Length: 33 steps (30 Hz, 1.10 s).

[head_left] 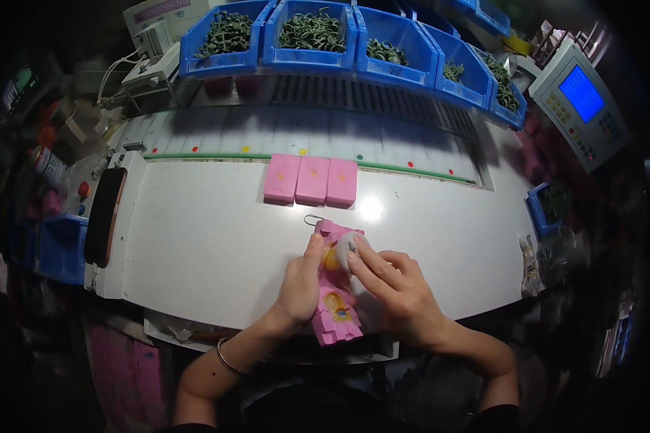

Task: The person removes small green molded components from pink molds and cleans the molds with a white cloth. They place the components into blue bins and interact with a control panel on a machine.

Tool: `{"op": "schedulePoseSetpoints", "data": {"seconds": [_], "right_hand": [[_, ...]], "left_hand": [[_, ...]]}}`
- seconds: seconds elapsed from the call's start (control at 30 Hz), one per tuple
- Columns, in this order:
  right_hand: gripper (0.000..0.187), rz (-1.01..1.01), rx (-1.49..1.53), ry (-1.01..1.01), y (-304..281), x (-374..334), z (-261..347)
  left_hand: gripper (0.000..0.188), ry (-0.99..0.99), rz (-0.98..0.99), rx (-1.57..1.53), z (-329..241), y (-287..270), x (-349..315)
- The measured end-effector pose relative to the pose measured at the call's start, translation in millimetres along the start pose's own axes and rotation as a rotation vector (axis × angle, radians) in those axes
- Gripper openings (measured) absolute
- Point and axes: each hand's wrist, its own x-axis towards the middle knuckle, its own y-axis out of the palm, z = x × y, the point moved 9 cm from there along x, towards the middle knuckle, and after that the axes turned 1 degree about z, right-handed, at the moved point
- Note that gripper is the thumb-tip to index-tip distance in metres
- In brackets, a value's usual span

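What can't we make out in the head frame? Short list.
- Pink fixture, head view: its middle is covered by the left hand and right hand.
- Small grey-white piece: fingertips overlap it, shape and kind unclear.
- Green parts in the blue bins: too small to identify.
- Control panel: screen and keys too small, bent by the fisheye rim.
- Picture's sides: dark and blurred.

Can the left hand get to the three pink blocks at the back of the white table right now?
Probably yes. The left hand rests on the pink holder, and only bare white table lies between it and the pink blocks.
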Motion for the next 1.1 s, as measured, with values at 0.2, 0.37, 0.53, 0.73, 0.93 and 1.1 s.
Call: {"op": "schedulePoseSetpoints", "data": {"seconds": [0.2,0.37,0.53,0.73,0.93,1.1], "right_hand": [[0.063,0.018,0.085,0.025,8,-7,-1],[0.061,0.032,0.174,0.038,-9,6,-13],[0.055,0.119,-0.036,-0.099,6,11,0],[0.038,-0.1,-0.338,-0.312,-20,6,15],[0.034,-0.041,-0.422,-0.421,-3,2,19],[0.033,-0.035,-0.388,-0.441,13,-7,13]], "left_hand": [[0.063,0.061,-0.079,-0.046,2,-1,5],[0.062,-0.181,0.027,-0.101,16,-1,1],[0.06,-0.167,0.04,-0.183,19,5,8],[0.061,-0.286,0.051,-0.422,31,6,6],[0.062,-0.367,0.091,-0.335,23,11,4],[0.057,-0.362,0.052,-0.393,24,8,1]]}}
